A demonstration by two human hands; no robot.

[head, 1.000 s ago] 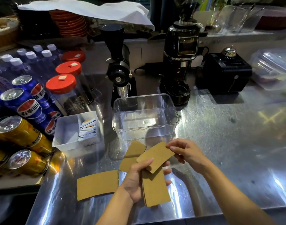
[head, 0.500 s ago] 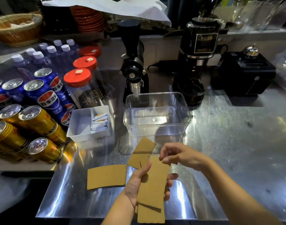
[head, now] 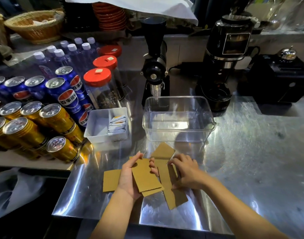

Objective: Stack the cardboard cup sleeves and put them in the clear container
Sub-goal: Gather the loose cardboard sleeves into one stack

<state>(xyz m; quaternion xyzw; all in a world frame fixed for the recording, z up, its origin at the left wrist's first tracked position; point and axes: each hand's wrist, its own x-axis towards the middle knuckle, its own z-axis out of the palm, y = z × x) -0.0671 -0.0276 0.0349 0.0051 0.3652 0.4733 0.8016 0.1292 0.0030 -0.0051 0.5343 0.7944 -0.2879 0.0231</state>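
Observation:
My left hand [head: 128,176] grips a small stack of brown cardboard cup sleeves [head: 145,176], two at least, just above the steel counter. My right hand [head: 185,171] lies flat on another sleeve [head: 172,194] that rests on the counter. One more sleeve [head: 162,150] lies beyond the hands and one [head: 110,181] to the left, partly under my left wrist. The clear container [head: 179,118] stands empty behind the sleeves, its near wall about a hand's width from my fingers.
A white tray of sachets [head: 108,125] sits left of the container. Drink cans [head: 59,118], red-lidded jars [head: 99,85] and water bottles crowd the left. Two black coffee grinders [head: 154,73] and a black box [head: 277,78] stand behind. The counter's front edge [head: 147,223] is near.
My right hand let go of the stack's top and came down onto the sleeve lying on the counter. The stack in my left hand shifted left and squared up. The camera moved closer.

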